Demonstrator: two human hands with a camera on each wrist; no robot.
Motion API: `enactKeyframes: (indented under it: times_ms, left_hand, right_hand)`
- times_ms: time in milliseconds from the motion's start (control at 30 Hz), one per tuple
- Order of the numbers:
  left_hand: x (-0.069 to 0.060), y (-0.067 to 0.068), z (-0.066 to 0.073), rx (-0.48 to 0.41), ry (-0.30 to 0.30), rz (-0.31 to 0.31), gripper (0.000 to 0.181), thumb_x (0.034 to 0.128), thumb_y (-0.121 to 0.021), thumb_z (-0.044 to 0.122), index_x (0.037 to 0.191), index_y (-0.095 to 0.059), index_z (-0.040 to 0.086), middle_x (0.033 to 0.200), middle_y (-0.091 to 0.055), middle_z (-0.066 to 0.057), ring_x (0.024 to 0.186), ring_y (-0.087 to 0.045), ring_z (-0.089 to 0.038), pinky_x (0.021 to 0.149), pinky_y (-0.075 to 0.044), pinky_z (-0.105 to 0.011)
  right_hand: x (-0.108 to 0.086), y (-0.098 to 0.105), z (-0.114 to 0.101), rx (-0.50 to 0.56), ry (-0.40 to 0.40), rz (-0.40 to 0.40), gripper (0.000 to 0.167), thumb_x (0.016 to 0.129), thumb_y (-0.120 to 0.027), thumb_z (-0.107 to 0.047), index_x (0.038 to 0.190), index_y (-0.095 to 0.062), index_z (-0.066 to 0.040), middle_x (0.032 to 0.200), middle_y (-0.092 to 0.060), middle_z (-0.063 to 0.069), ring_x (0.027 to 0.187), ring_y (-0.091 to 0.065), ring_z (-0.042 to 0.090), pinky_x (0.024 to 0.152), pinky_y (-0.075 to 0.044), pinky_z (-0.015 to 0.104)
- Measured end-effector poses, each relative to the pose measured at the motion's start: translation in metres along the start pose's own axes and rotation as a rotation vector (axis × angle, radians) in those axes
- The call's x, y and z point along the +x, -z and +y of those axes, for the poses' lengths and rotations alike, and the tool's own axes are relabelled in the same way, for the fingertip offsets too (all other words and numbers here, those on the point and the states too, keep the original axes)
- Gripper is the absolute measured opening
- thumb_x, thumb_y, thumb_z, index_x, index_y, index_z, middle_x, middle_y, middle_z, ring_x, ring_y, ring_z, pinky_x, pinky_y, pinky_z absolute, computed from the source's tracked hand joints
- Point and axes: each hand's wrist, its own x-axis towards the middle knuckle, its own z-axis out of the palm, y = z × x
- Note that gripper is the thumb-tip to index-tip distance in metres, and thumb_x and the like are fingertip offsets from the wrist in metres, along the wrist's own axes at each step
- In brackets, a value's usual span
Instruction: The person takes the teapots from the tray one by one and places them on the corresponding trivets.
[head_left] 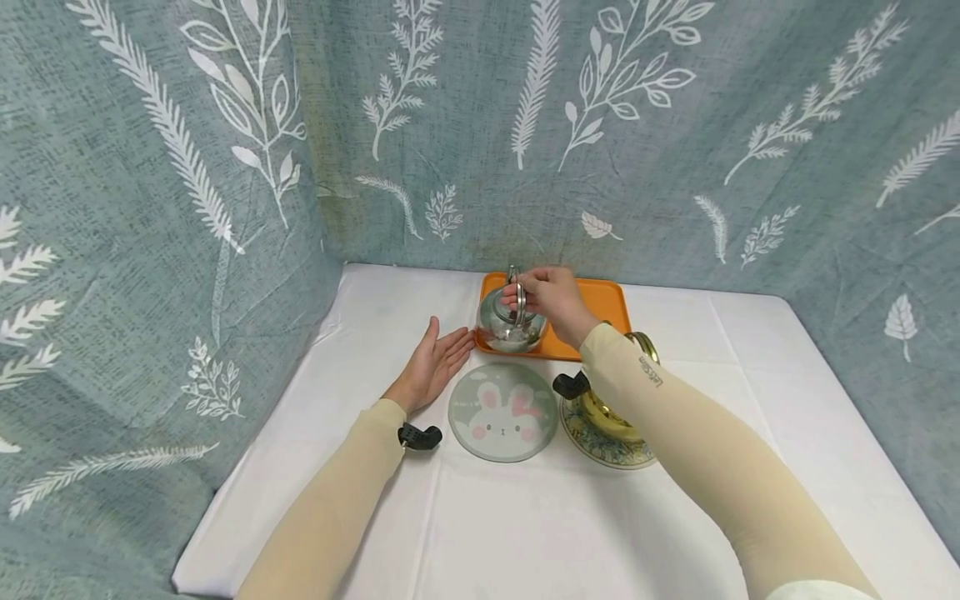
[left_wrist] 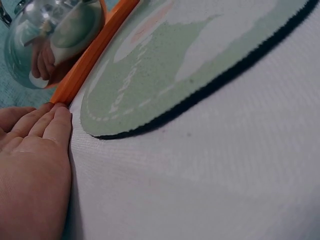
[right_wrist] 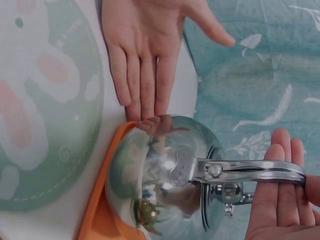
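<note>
A shiny silver kettle (head_left: 510, 335) stands at the left end of an orange tray (head_left: 603, 302). My right hand (head_left: 553, 298) holds its raised loop handle; in the right wrist view the fingers (right_wrist: 287, 205) pass beneath the metal handle (right_wrist: 255, 170). My left hand (head_left: 433, 367) lies flat with fingers straight, the thumb apart. In the left wrist view, the fingertips of that left hand (left_wrist: 35, 165) meet the tray's edge (left_wrist: 95, 55), just beside the silver kettle (left_wrist: 55, 40). Whether they also touch the kettle I cannot tell.
In front of the tray lies a round green mat (head_left: 504, 446) with a white rabbit face. To its right, a gold kettle (head_left: 611, 423), partly hidden by my right forearm, sits on a round patterned mat (head_left: 600, 452). A leaf-print curtain (head_left: 465, 125) hangs behind the white-covered table (head_left: 510, 533).
</note>
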Motion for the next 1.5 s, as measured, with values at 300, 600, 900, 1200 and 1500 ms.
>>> enactKeyframes:
  times_ms: [300, 600, 900, 1200, 1500]
  left_hand:
    - [-0.001, 0.001, -0.001, -0.01, -0.012, -0.005, 0.1, 0.1102, -0.015, 0.073, 0.171, -0.007, -0.006, 0.179, -0.009, -0.022, 0.166, -0.012, -0.031, 0.134, -0.019, -0.034]
    - [-0.001, 0.002, -0.003, -0.019, -0.013, -0.014, 0.099, 0.1109, -0.014, 0.072, 0.171, -0.005, -0.006, 0.179, -0.007, -0.022, 0.166, -0.01, -0.031, 0.135, -0.016, -0.034]
    - [-0.002, 0.001, -0.003, -0.005, -0.015, -0.008, 0.1, 0.11, -0.013, 0.074, 0.171, -0.005, -0.006, 0.179, -0.006, -0.022, 0.166, -0.008, -0.031, 0.136, -0.014, -0.037]
    - [-0.001, -0.001, -0.001, -0.014, 0.003, -0.001, 0.098, 0.1108, -0.01, 0.072, 0.171, -0.005, -0.006, 0.18, -0.006, -0.02, 0.166, -0.009, -0.03, 0.135, -0.014, -0.036]
    - [0.002, 0.004, -0.001, -0.005, 0.008, -0.014, 0.097, 0.1108, -0.011, 0.072, 0.172, -0.006, -0.004, 0.18, -0.007, -0.019, 0.166, -0.01, -0.028, 0.135, -0.016, -0.035]
  right_hand:
    - [-0.011, -0.004, 0.001, -0.014, 0.04, 0.013, 0.031, 0.116, -0.056, -0.012, 0.133, -0.067, 0.012, 0.11, -0.078, 0.021, 0.092, -0.079, 0.023, 0.095, -0.066, 0.042]
    - [-0.017, -0.004, 0.003, 0.001, 0.03, -0.014, 0.038, 0.116, -0.055, -0.012, 0.143, -0.059, 0.015, 0.11, -0.078, 0.021, 0.09, -0.079, 0.022, 0.093, -0.067, 0.041]
    - [-0.032, -0.011, -0.002, 0.013, 0.066, -0.024, 0.038, 0.116, -0.055, -0.013, 0.141, -0.059, 0.015, 0.112, -0.077, 0.023, 0.092, -0.079, 0.022, 0.096, -0.066, 0.043]
    - [-0.042, -0.014, -0.002, 0.03, 0.054, -0.006, 0.029, 0.116, -0.056, -0.013, 0.13, -0.068, 0.009, 0.111, -0.078, 0.022, 0.092, -0.079, 0.022, 0.095, -0.066, 0.042]
    - [-0.047, -0.014, 0.003, 0.048, 0.069, -0.032, 0.032, 0.115, -0.056, -0.008, 0.133, -0.065, 0.016, 0.109, -0.078, 0.023, 0.09, -0.08, 0.022, 0.094, -0.066, 0.045]
